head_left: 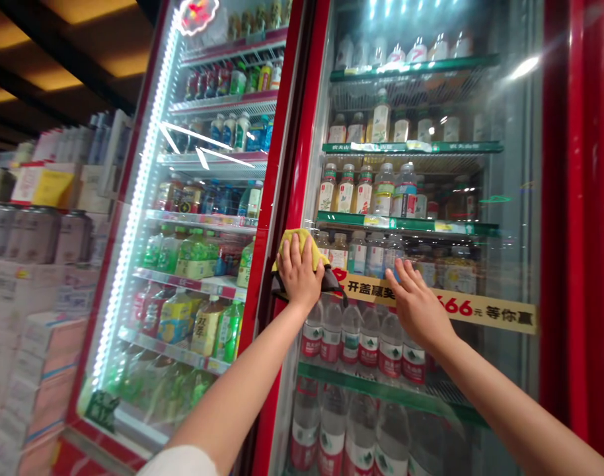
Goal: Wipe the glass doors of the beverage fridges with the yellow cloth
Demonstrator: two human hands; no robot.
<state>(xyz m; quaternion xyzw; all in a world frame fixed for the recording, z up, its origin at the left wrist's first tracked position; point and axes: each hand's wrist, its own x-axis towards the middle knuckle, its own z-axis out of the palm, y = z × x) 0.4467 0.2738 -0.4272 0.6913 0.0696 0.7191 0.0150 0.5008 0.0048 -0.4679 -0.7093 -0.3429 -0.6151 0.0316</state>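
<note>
Beyond the left hand's far side, pale stacked packages and cartons stand beside a tall, red-framed drinks cooler, its near edge lit by a strip of white lights. Green bottles and other colourful drinks line its shelves, left of the hands. A white sleeve shows at the lower end of the left arm. The left hand lies unclenched, fingers extended over a yellow cloth with a dark grey underside, pressing it to the red frame at the left edge of a second glass-fronted cooler. Whether the fingertips also grip the cloth is unclear. Between and behind the hands, clear bottles with red-and-white labels fill a lower shelf, while bottles of tea-coloured and pale drinks occupy green-edged shelves above. To the right, the right hand is released and empty, laid palm-forward at the glass door, over part of a gold banner with red and black lettering that extends beyond it.
</note>
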